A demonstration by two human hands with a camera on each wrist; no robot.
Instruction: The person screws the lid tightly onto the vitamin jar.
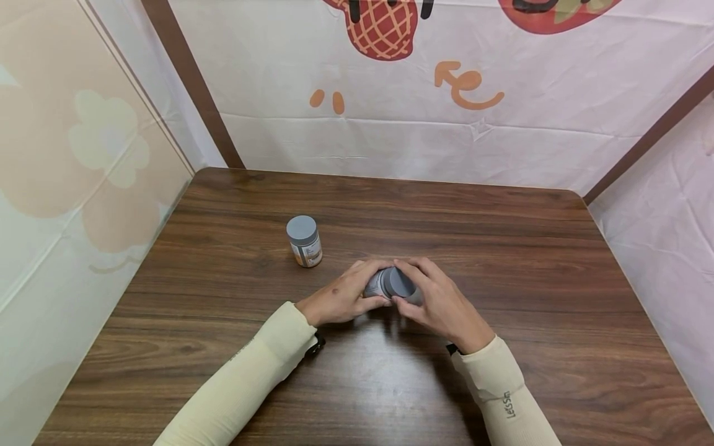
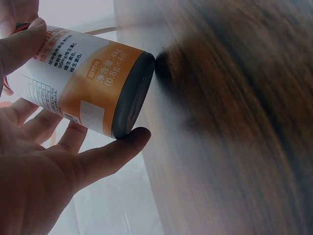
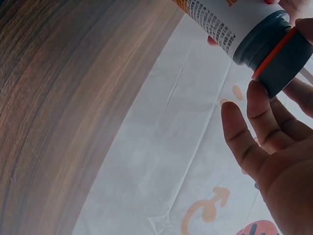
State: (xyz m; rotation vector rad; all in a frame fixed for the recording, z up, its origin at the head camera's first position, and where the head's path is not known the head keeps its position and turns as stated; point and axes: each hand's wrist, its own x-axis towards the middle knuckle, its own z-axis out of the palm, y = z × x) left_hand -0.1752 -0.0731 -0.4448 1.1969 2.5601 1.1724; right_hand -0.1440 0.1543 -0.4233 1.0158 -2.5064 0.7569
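Cream sleeves [image 1: 240,384] extend over the brown wood-grain table [image 1: 530,248] nearest the camera, with a black band [image 1: 317,344] showing at each wrist. At far left hangs a pale cloth [image 1: 33,260] printed with a flower [image 1: 111,139]. Right of it, a jar [image 1: 307,254] with a grey lid [image 1: 302,229] stands upright on the table, apart from the hands. Next comes the left hand [image 1: 340,297], its thumb and fingers wrapped round the body of a second jar [image 1: 375,285], which is tilted near the middle of the table, dark base [image 2: 136,93] to the left; whether that base touches the wood cannot be told. Its label [image 2: 95,78] is white and orange. The right hand [image 1: 443,303] grasps the dark lid [image 3: 288,63] of that jar between thumb and fingertips, and an orange-red ring [image 3: 275,54] shows just under the lid. Behind the table, a white cloth [image 1: 268,148] carries a red figure [image 1: 385,37] and an orange curled arrow [image 1: 468,80]; at far right is a pinkish cloth [image 1: 664,204].
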